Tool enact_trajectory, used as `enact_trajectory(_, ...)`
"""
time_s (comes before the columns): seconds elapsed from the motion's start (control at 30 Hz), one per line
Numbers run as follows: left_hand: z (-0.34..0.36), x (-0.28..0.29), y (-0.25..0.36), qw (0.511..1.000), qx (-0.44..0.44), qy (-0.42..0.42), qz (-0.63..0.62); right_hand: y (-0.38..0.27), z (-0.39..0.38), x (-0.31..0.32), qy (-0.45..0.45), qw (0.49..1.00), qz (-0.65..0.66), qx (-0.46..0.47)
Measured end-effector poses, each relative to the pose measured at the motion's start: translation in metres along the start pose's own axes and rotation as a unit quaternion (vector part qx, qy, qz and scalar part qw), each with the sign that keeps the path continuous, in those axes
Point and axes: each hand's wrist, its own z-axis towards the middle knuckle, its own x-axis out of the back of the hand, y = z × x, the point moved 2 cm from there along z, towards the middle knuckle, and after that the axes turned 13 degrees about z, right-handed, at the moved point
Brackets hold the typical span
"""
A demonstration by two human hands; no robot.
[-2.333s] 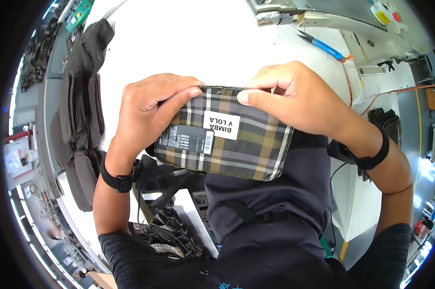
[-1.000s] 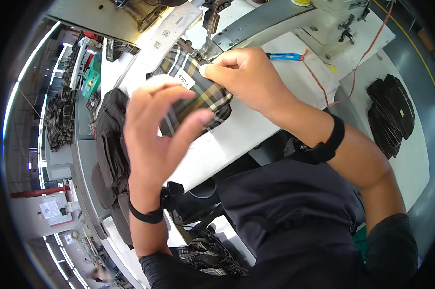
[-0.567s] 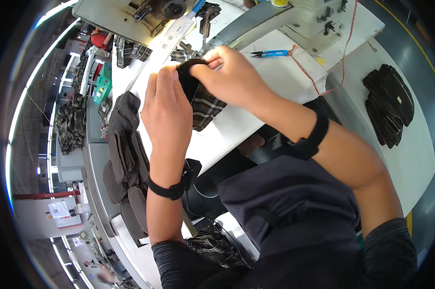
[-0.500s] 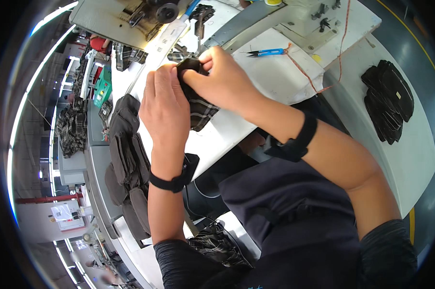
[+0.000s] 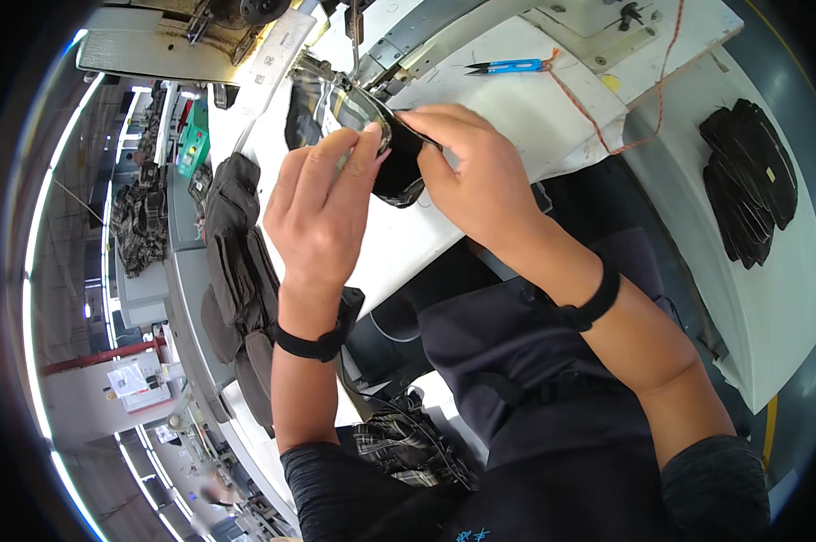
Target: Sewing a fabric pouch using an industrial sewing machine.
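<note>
A plaid fabric pouch [image 5: 313,104] with a white label and dark inside [image 5: 399,167] lies beneath the sewing machine's needle and foot [image 5: 352,70] on the white worktop [image 5: 399,230]. My left hand [image 5: 322,217] has its fingers bent over the pouch's near left part, fingertips pressed on the plaid fabric. My right hand [image 5: 480,172] pinches the right edge, where dark fabric shows, its thumb beside the opening. Black bands with small devices are on both wrists.
The machine head [image 5: 155,41] spans the upper left. Blue thread snips [image 5: 507,66] with an orange cord [image 5: 588,113] lie right of the pouch. Dark brown pieces [image 5: 232,271] line the left edge; another stack [image 5: 746,181] rests on the right extension. Plaid pieces [image 5: 390,443] sit below.
The pouch has moved from before my body to the machine. Since half a second ago, its label shows again, its dark side is spread rightward, and my right hand has shifted right.
</note>
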Motion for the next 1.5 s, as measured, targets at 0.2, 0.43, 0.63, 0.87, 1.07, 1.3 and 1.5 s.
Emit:
enact_trajectory(0.2,-0.009,-0.011,0.01,0.994,0.071,-0.003,-0.088,-0.004,-0.01,-0.003,-0.055,0.931,0.247,-0.264)
enact_trajectory(0.43,-0.006,-0.007,0.005,0.988,0.085,-0.009,-0.127,-0.013,-0.009,-0.003,-0.028,0.855,0.368,-0.364)
enact_trajectory(0.63,-0.005,-0.008,-0.002,0.991,0.043,-0.021,-0.126,-0.013,-0.004,0.002,-0.038,0.837,0.38,-0.392)
enact_trajectory(0.87,-0.01,-0.022,-0.012,0.989,0.049,-0.026,-0.138,0.0,0.003,-0.002,-0.054,0.832,0.367,-0.413)
enact_trajectory(1.07,-0.005,-0.035,-0.029,0.989,0.043,-0.014,-0.139,0.011,0.018,-0.019,-0.043,0.834,0.382,-0.395)
enact_trajectory(1.3,0.0,-0.044,-0.047,0.987,0.029,0.009,-0.156,0.011,0.023,-0.034,0.022,0.833,0.374,-0.408)
enact_trajectory(1.5,0.0,-0.038,-0.052,0.98,0.055,-0.088,-0.169,0.006,0.03,-0.042,0.059,0.827,0.397,-0.394)
